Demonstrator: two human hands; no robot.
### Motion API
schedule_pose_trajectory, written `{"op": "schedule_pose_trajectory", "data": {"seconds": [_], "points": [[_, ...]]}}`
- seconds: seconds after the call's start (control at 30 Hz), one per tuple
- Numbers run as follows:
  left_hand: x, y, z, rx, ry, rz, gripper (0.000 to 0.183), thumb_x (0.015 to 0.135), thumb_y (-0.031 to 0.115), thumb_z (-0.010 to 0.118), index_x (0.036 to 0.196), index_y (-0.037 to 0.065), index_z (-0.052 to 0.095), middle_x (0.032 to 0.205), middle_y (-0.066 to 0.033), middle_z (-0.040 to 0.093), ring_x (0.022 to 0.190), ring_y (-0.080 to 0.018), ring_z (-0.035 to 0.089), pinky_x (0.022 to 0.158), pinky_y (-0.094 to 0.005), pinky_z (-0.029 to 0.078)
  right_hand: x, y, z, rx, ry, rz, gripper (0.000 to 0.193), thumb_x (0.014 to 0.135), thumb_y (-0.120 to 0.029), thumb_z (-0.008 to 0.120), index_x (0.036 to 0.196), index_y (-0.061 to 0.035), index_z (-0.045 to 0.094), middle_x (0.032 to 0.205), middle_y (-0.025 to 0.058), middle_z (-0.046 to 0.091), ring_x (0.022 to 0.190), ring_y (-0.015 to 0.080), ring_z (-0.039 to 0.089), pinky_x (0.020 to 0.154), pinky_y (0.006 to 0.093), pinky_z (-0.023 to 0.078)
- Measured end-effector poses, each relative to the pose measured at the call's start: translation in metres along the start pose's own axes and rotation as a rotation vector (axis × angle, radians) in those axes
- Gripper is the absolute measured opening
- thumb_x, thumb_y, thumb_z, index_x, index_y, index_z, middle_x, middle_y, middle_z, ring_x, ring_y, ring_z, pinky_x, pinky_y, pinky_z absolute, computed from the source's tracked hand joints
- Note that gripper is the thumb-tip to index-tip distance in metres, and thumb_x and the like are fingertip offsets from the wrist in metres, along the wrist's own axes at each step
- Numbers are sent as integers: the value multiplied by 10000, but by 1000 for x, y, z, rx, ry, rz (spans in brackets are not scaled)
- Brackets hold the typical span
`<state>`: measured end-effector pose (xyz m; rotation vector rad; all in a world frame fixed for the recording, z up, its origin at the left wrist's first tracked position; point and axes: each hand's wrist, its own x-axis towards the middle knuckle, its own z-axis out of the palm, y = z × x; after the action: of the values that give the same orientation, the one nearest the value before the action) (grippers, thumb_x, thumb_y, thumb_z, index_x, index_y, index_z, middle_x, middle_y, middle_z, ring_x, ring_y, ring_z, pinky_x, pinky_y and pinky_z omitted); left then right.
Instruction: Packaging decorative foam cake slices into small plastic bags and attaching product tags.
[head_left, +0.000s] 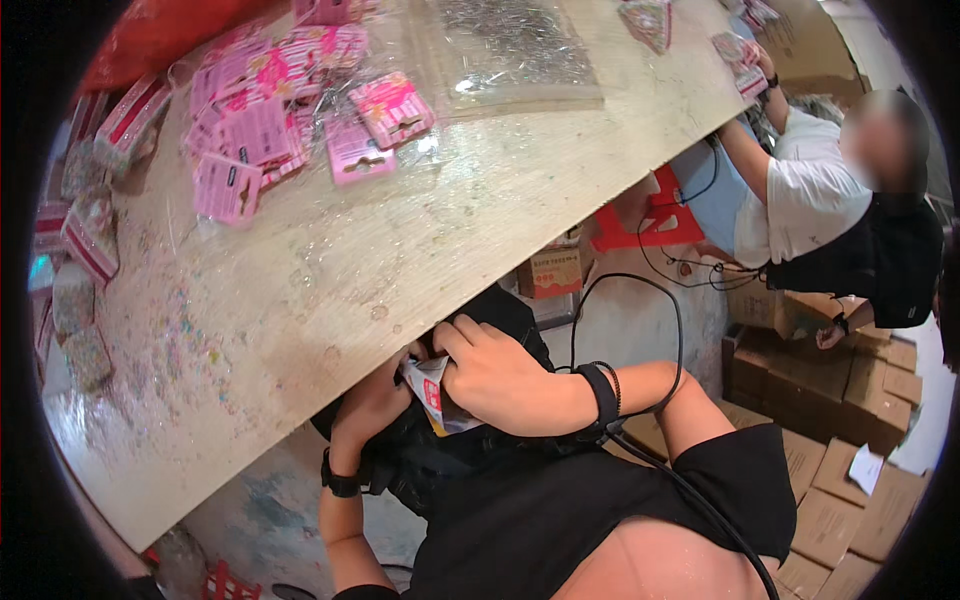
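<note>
A small white packet with red marks and a yellow lower edge sits over my lap, just below the table's edge, between my two hands. My right hand is closed, its curled fingers at the packet's upper right side. At the packet's left edge is my left hand, also closed, with its fingertips partly hidden near the table edge. Black cloth or a black bag lies beneath both hands; its exact form is hard to make out.
On the white table lie pink header cards, several filled clear packs and a clear plastic bag. A co-worker sits at the far right. Cardboard boxes and a looping black cable are at right.
</note>
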<state>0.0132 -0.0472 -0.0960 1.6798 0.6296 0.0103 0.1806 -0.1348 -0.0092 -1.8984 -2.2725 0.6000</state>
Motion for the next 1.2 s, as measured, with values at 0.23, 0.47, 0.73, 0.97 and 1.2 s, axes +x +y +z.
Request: {"op": "schedule_pose_trajectory", "data": {"seconds": [0.23,0.47,0.73,0.97,1.2], "points": [[0,4,-7,119,20,-86,228,732,62,678,933,49,569,891,-114,595,853,-254,581,775,-348,442,-6,7,-21,266,236,58,271,623,-41,712,857,21,590,1001,124,554,882,294,548,740,331,490],[-5,-1,-3,397,284,-1,259,838,105,589,1072,-6,605,1009,-204,639,959,-391,590,837,-430,450,-12,7,-88,855,923,-387,92,800,-26,655,884,7,637,973,159,630,793,269,607,689,383,502],[-8,4,-11,722,393,-3,198,829,71,588,1012,40,659,942,-152,669,873,-356,621,769,-427,481,-17,-30,-102,963,1109,-472,112,833,-53,653,940,-79,637,901,81,614,846,220,586,711,353,517],[-15,-11,-10,837,407,25,191,816,72,602,992,38,669,931,-160,671,868,-365,624,765,-431,489,-7,30,-52,695,1372,-233,116,864,-72,567,977,-69,541,748,90,584,648,212,567,570,324,484],[-20,0,-4,645,409,-35,240,794,74,613,1023,26,667,969,-191,669,883,-389,627,790,-443,491,-130,258,157,792,1345,941,200,928,10,379,1048,1,538,821,55,571,690,114,535,636,256,446]]}}
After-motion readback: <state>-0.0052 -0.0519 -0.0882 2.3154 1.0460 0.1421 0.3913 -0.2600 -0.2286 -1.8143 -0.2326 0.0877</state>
